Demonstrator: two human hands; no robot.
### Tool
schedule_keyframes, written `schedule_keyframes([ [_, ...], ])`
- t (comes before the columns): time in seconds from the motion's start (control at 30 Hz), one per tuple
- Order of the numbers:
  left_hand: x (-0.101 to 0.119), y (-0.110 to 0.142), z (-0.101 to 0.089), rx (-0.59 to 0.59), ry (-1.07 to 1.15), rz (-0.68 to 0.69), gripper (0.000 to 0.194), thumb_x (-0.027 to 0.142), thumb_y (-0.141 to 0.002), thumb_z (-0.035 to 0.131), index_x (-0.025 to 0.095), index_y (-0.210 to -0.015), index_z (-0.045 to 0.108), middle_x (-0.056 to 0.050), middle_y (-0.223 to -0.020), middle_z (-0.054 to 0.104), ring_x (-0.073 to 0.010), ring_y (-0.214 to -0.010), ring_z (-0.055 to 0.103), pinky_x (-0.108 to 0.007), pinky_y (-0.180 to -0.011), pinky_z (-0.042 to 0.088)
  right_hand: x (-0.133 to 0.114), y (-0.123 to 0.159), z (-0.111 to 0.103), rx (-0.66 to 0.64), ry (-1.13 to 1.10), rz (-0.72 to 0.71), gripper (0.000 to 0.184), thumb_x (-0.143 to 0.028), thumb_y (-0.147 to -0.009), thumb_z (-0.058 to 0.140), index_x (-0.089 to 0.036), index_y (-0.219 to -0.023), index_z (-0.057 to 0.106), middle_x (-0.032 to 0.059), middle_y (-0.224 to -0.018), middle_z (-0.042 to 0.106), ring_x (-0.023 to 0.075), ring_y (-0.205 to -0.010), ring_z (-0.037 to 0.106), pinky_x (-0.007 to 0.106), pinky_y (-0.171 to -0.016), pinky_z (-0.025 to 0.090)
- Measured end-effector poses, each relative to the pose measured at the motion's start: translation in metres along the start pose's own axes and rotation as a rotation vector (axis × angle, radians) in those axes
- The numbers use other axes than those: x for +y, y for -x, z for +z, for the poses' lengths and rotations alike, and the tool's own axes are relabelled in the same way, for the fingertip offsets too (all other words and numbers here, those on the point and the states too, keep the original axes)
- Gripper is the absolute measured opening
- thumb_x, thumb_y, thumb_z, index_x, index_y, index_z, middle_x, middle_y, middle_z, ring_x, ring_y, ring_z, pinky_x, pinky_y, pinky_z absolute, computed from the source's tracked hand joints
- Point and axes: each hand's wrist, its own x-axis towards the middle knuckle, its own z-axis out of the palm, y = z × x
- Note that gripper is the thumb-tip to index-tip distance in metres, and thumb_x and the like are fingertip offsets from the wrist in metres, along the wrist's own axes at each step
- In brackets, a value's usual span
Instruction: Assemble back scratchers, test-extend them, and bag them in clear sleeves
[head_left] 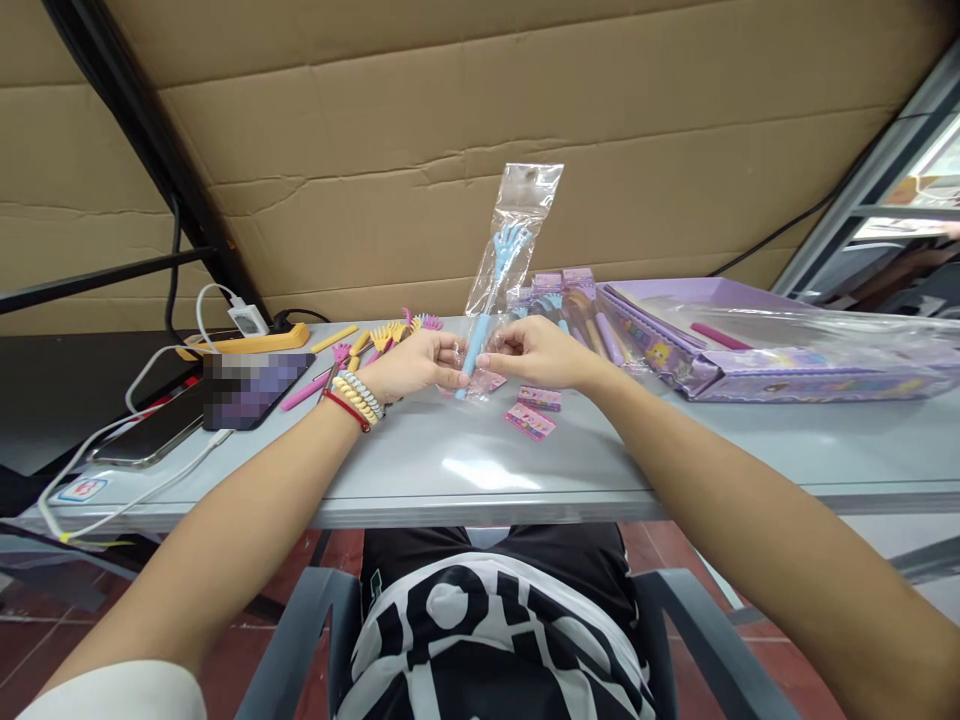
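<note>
A light blue back scratcher [475, 357] with a small hand-shaped head stands tilted, head up, inside a clear plastic bag [534, 190]. My left hand [418, 366] pinches the lower left of the bag beside the handle's end. On the other side, my right hand [538, 352] is closed on the bag's lower right, thumb and fingertips against the handle. Below my hands, small pink printed cards [531, 420] lie on the table. Loose yellow and pink back scratchers [381, 338] are spread left of my left hand.
Bagged back scratchers with purple cards [592, 315] lie behind my right hand. Farther right sits a purple printed box [795, 378] with plastic sheeting. Phones [255, 388], white cables and an orange power strip [259, 342] occupy the left. Cardboard [420, 120] walls the back of the table.
</note>
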Motion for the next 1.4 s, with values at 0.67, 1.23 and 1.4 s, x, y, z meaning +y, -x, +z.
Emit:
schedule_keyframes([
  [0.67,-0.001,-0.002,-0.001,0.233,-0.231,-0.125,0.023,0.012,-0.061,0.072,0.013,-0.08,0.059,-0.002,-0.073,0.066,-0.0162,-0.07,0.064,-0.028,-0.064,0.051,0.014,0.002,-0.026,-0.439,0.577,0.541,0.038,-0.036,-0.048,0.083,-0.019,-0.077,0.066,0.0022,-0.078,0.064,0.019,-0.072,0.056,0.028,-0.057,0.036],
  [1.23,0.004,0.001,0.0,0.181,-0.21,-0.137,0.032,0.016,-0.059,0.075,0.013,-0.088,0.06,-0.001,-0.073,0.066,-0.0181,-0.076,0.066,-0.031,-0.07,0.051,0.018,-0.001,-0.024,-0.464,0.592,0.534,0.031,-0.029,-0.055,0.076,-0.02,-0.066,0.049,-0.0024,-0.065,0.052,0.0132,-0.062,0.045,0.027,-0.054,0.028],
  [1.4,0.0,-0.001,-0.004,0.14,-0.204,-0.117,0.04,0.02,-0.058,0.076,0.011,-0.094,0.061,-0.004,-0.078,0.068,-0.0196,-0.077,0.066,-0.032,-0.072,0.051,0.019,-0.001,-0.024,-0.46,0.536,0.478,0.033,-0.028,-0.058,0.073,-0.02,-0.059,0.041,-0.0038,-0.056,0.045,0.0112,-0.055,0.038,0.027,-0.052,0.024],
])
